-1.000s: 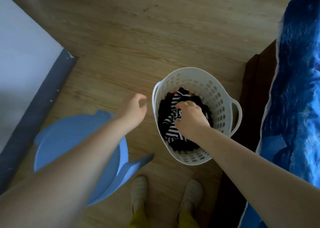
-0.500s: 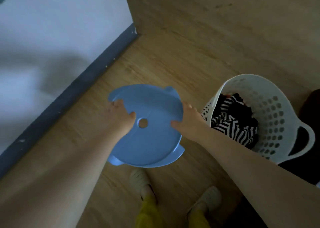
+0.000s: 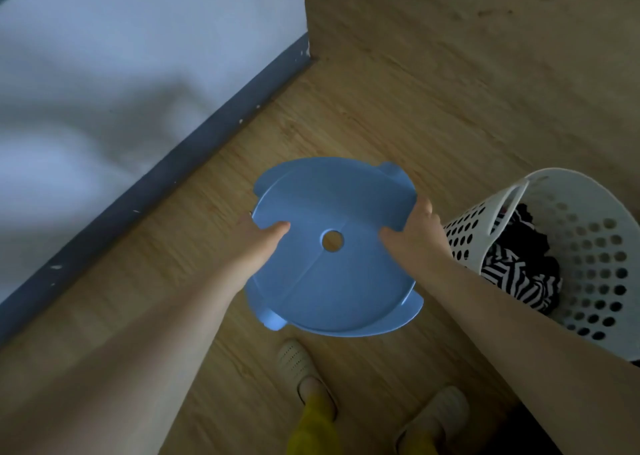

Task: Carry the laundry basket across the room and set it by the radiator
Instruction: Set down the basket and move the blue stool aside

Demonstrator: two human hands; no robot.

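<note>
A white perforated laundry basket (image 3: 595, 233) stands on the wooden floor at the right, holding black clothes and a black-and-white striped garment (image 3: 509, 274). To its left is a round blue plastic stool (image 3: 332, 281) with a hole in the middle of its seat. My left hand (image 3: 259, 240) grips the stool's left rim, thumb on top. Gripping the right rim is my right hand (image 3: 412, 233), close to the basket's near handle (image 3: 509, 209) but apart from it. No radiator is in sight.
A white wall (image 3: 138, 74) with a dark blue skirting board (image 3: 173, 174) runs diagonally at the left and ends at a corner at the top. My two feet in light slippers (image 3: 298, 364) stand just below the stool. Wooden floor stretches beyond.
A second ago my right hand was in the basket on the striped garment and my left hand hung open. Both hands then took hold of the blue stool; the view shifted left.
</note>
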